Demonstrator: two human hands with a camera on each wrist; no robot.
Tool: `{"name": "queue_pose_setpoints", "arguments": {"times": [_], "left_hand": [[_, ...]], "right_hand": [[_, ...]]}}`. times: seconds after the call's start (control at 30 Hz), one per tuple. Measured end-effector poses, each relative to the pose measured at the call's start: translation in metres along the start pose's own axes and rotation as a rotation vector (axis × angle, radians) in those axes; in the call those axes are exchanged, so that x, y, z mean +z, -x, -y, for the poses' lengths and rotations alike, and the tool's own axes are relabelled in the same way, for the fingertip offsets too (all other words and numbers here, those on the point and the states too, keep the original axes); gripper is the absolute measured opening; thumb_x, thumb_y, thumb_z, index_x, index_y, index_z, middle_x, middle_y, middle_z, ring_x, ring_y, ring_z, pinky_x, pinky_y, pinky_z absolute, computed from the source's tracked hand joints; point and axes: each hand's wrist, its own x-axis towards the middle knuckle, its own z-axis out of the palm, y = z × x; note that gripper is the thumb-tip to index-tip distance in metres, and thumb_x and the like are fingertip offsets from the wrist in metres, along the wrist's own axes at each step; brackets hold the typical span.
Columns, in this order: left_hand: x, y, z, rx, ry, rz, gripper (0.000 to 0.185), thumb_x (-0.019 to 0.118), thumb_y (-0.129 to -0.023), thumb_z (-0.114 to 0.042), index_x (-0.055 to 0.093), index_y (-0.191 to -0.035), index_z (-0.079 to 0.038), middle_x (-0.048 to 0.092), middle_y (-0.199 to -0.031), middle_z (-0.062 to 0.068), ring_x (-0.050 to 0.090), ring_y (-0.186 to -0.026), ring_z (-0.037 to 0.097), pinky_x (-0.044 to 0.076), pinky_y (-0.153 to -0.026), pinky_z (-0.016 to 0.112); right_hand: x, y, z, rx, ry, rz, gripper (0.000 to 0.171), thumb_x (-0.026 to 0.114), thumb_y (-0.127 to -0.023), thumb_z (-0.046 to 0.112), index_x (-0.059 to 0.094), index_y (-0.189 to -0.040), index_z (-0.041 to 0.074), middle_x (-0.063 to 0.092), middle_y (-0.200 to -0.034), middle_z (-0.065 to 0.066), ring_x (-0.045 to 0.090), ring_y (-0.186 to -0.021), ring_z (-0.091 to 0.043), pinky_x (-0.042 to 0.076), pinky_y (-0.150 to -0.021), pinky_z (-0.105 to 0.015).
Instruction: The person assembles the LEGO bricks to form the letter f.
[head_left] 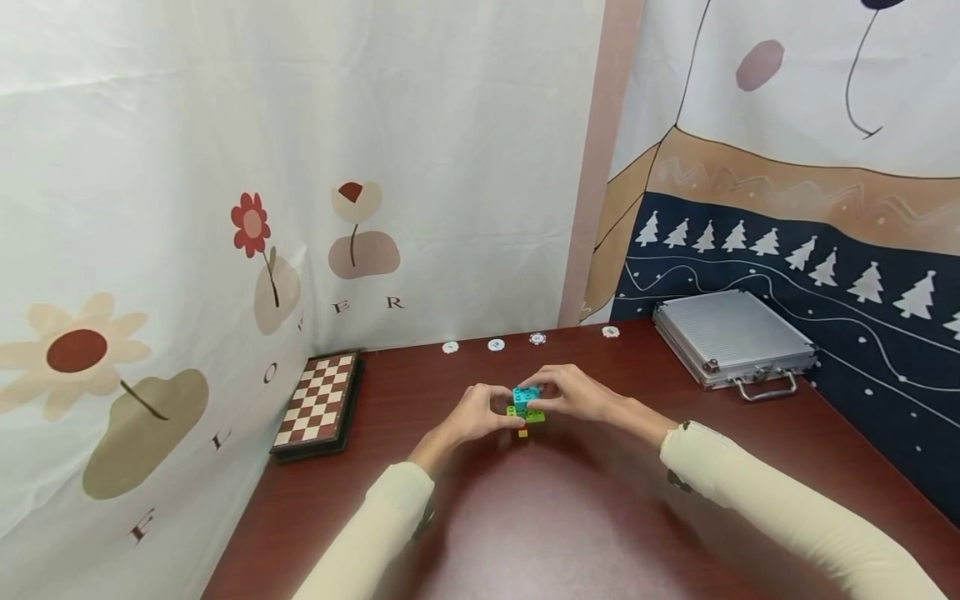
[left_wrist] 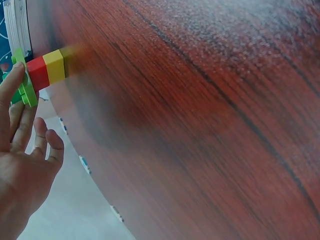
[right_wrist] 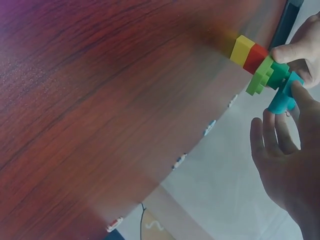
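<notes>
A small tower of toy building bricks stands on the table between both hands. From the bottom up come a yellow brick (right_wrist: 241, 50), a red brick (right_wrist: 255, 57), a wide light green brick (right_wrist: 259, 80), a darker green brick (right_wrist: 278, 77) and a turquoise brick (right_wrist: 281, 102). My left hand (head_left: 474, 414) holds the tower around the light green brick (left_wrist: 29, 92), thumb on the near side. On top, my right hand (head_left: 573, 393) pinches the turquoise brick (head_left: 525, 397) between thumb and fingers, where it overlaps the darker green one.
A chessboard box (head_left: 317, 400) lies at the table's left edge. Several poker chips (head_left: 496, 344) line the back edge, before a printed curtain (head_left: 465, 167). At the back right sits a silver case (head_left: 735, 333) with its handle facing forward.
</notes>
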Motion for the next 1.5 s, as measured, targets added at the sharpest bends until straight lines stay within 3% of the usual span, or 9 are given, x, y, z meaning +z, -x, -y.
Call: {"name": "queue_pose_setpoints", "arguments": {"times": [0.73,0.97,1.23,1.5], "left_hand": [[-0.0012,-0.0004,0.0019,0.009,-0.004,0.003,0.042,0.087,-0.086,-0.036,0.076,-0.118,-0.012,0.075,-0.107,-0.004,0.063,-0.092,0.013,0.053,-0.081,0.031],[-0.0011,-0.0012,0.0015,0.022,-0.014,0.0,0.042,0.087,-0.086,-0.035,0.076,-0.118,-0.01,0.076,-0.106,-0.001,0.067,-0.094,0.024,0.052,-0.077,0.03],[-0.0016,-0.0003,0.0,0.005,-0.01,0.017,0.041,0.087,-0.087,-0.035,0.076,-0.118,-0.011,0.075,-0.107,-0.003,0.064,-0.092,0.016,0.053,-0.079,0.03],[-0.002,-0.002,-0.0014,0.01,-0.033,0.012,0.04,0.087,-0.086,-0.034,0.076,-0.117,-0.012,0.075,-0.106,-0.003,0.064,-0.095,0.021,0.052,-0.081,0.032]], "right_hand": [[0.004,-0.0025,-0.0008,0.056,0.001,0.018,0.033,0.08,-0.094,0.019,0.075,-0.125,0.01,0.069,-0.11,-0.003,0.067,-0.091,-0.023,0.057,-0.077,-0.025],[0.0053,-0.0005,-0.0022,0.041,0.001,-0.005,0.033,0.08,-0.094,0.019,0.075,-0.125,0.011,0.068,-0.109,-0.003,0.066,-0.089,-0.024,0.057,-0.075,-0.025],[0.0057,0.0025,-0.0025,0.048,-0.001,0.001,0.033,0.081,-0.093,0.017,0.075,-0.125,0.01,0.067,-0.109,-0.003,0.064,-0.088,-0.022,0.056,-0.073,-0.025],[0.0012,-0.0017,0.0015,0.054,0.051,0.041,0.034,0.08,-0.094,0.02,0.074,-0.126,0.01,0.069,-0.113,-0.005,0.066,-0.096,-0.027,0.058,-0.078,-0.033]]}}
